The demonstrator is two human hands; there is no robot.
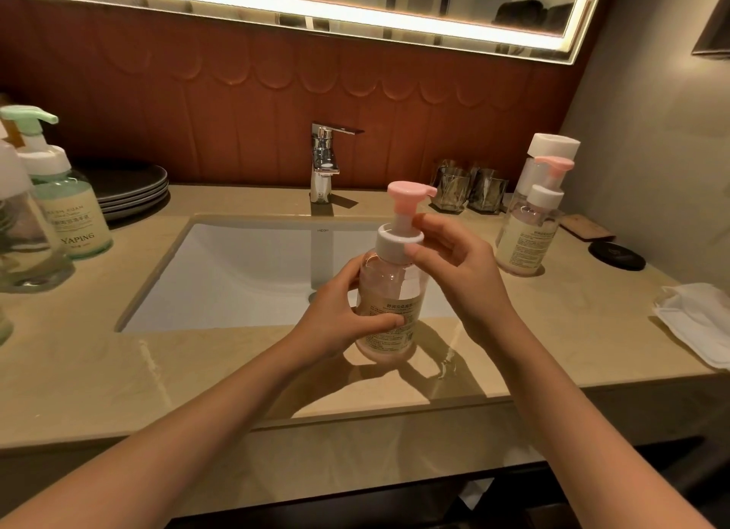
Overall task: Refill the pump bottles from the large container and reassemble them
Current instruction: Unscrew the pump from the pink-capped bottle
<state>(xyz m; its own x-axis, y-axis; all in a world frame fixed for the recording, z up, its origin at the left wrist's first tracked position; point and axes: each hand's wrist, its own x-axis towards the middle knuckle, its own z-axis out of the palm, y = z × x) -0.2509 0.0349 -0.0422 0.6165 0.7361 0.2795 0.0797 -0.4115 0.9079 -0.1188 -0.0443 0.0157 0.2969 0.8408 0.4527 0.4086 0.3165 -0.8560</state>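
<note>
Pump bottle (pixel 389 307) gripped by left hand (pixel 335 315); right hand (pixel 454 267) pinches collar.

small print on pump bottle (pixel 389 291) illegible

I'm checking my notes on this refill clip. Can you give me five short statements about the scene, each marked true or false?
1. The left hand grips the body of the pink pump bottle. True.
2. The right hand hangs idle. False: its fingers pinch the bottle's white collar.
3. The green pump bottle stands at the far right. False: it is at the far left.
4. The tap is running. False: no water shows below its spout.
5. Dark plates are stacked beside the green pump bottle. True.
</note>
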